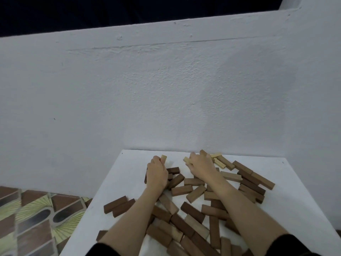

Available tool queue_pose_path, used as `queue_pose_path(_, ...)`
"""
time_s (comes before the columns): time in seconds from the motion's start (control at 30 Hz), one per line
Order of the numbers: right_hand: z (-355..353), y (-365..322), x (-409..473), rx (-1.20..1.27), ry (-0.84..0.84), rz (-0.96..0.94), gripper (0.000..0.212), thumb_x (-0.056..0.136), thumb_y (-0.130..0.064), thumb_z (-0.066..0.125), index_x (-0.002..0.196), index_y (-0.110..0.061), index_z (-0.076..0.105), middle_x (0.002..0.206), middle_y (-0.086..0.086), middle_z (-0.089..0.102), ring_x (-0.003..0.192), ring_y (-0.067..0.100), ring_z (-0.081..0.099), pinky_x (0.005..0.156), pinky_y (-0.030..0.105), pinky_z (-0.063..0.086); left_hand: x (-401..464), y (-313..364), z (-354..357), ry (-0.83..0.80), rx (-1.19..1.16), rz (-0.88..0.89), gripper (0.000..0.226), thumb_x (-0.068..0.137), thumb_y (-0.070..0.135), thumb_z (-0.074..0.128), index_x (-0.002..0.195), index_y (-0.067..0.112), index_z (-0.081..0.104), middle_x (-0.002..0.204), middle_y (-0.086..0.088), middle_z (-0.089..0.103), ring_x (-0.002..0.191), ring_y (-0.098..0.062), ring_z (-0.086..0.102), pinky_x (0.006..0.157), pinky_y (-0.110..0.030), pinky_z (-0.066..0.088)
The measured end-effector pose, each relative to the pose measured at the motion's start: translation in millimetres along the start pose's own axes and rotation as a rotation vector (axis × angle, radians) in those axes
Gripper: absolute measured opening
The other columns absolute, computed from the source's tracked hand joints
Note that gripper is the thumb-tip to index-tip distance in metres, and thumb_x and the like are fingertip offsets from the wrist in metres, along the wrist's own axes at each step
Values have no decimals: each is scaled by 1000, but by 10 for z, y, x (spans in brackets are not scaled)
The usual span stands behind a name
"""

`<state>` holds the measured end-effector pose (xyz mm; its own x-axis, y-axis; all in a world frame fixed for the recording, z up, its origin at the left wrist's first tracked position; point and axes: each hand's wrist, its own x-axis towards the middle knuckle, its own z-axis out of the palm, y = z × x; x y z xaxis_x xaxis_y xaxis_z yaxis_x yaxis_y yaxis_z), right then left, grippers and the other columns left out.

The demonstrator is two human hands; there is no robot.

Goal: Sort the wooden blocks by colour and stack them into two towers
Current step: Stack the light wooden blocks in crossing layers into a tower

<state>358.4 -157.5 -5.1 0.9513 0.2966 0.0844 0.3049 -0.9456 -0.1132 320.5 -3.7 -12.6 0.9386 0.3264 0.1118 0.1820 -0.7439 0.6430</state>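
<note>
Currently both hands work at the far edge of the heap, each with a pale block. The left hand (156, 171) curls round a pale block (163, 158), which stands nearly upright out of the fist, long axis pointing away from the person. The right hand (200, 166) grips a second pale block (186, 160), whose end pokes out toward the left hand; the two pale pieces sit near each other with bare worktop between them. Judgement: this gap looks like the likely spot for starting the light tower, equally near both hands. No tower stands yet. The remaining wooden blocks (184, 218), mostly dark and mid brown, lie jumbled flat under and around the forearms, with a further light pair (218, 161) just right of the right hand. The white worktop (295, 209) butts against a white plaster wall (166, 89); patterned floor tiles (36, 218) show at lower left.
</note>
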Motion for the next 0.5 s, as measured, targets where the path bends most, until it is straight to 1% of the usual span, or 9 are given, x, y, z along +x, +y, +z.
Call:
queue_pose_path(0.03,-48,-23,-68,92,63,30,33,97,-32,45,114,-4,51,98,8,63,100,25,58,84,32,38,-28,40,-35,9,-37,-17,21,101,14,31,100,0,46,99,-19,57,88,-30,53,77,-40,45)
queue_pose_path(0.1,-156,-87,-258,374,140,121,28,93,-32,53,99,-5,52,85,3,54,86,22,55,69,27,35,-115,137,-107,19,-126,-75,14,97,2,33,103,0,45,102,-20,55,92,-31,53,78,-39,43)
queue_pose_path(0.2,-277,-181,-561,657,93,241,28,90,-37,59,83,-12,47,72,-5,45,76,18,48,61,29,31,-382,298,-153,-20,-243,-83,31,92,-6,34,121,0,41,106,-18,54,99,-30,55,78,-36,46)
queue_pose_path(0.27,-330,-238,-788,759,75,271,36,89,-41,60,70,-16,44,66,-5,45,71,18,52,56,30,31,-638,377,-164,-65,-307,-42,45,90,-7,35,134,6,35,108,-14,54,97,-26,54,77,-29,44)
queue_pose_path(0.3,-350,-265,-931,811,84,293,39,89,-41,60,65,-16,42,64,-3,46,68,19,53,55,30,31,-773,397,-157,-88,-312,-25,51,90,-7,36,138,8,33,113,-14,53,101,-26,54,81,-30,44)
queue_pose_path(0.37,-391,-312,-1228,881,83,341,40,93,-38,57,63,-14,44,62,0,48,61,15,49,54,26,31,-1014,418,-135,-109,-283,-17,53,89,-6,38,139,11,36,123,-12,51,110,-27,52,89,-32,43)
queue_pose_path(0.4,-406,-338,-1404,917,71,362,39,94,-36,55,63,-14,47,62,0,48,59,13,47,52,22,31,-1154,431,-148,-125,-265,-18,52,89,-7,38,137,11,39,123,-13,52,110,-27,51,91,-33,41)
queue_pose_path(0.43,-400,-357,-1557,962,50,377,38,95,-34,54,65,-12,50,62,1,49,58,12,46,50,19,30,-1274,436,-146,-148,-254,-11,51,87,-8,39,135,11,41,122,-16,52,109,-28,50,90,-33,41)
queue_pose_path(0.5,-382,-408,-1858,1011,-15,413,33,96,-32,52,70,-12,56,65,2,53,59,14,50,50,20,33,-1544,438,-179,-208,-273,14,52,84,-11,42,131,12,43,120,-19,51,106,-27,51,87,-31,43)
